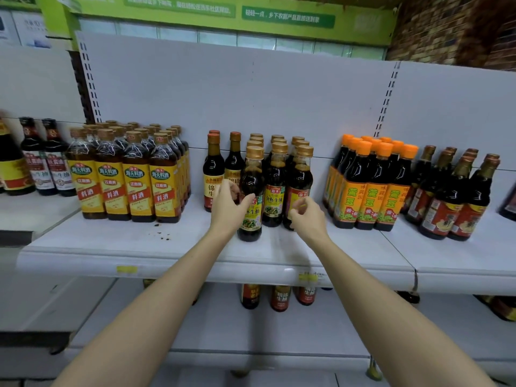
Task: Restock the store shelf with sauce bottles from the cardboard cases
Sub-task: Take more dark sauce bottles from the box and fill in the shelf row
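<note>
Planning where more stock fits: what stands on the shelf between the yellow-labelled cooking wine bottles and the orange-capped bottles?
In the head view, dark gold-capped soy sauce bottles stand there, with both hands at the front ones.

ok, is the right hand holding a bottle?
No, the right hand is loosely curled beside the bottles, holding nothing; only the left hand grips a bottle.

Dark sauce bottle [250, 196] upright at shelf [139, 241] front; gold cap

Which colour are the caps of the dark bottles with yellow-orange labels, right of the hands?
Bright orange caps, seen best in the head view.
</note>
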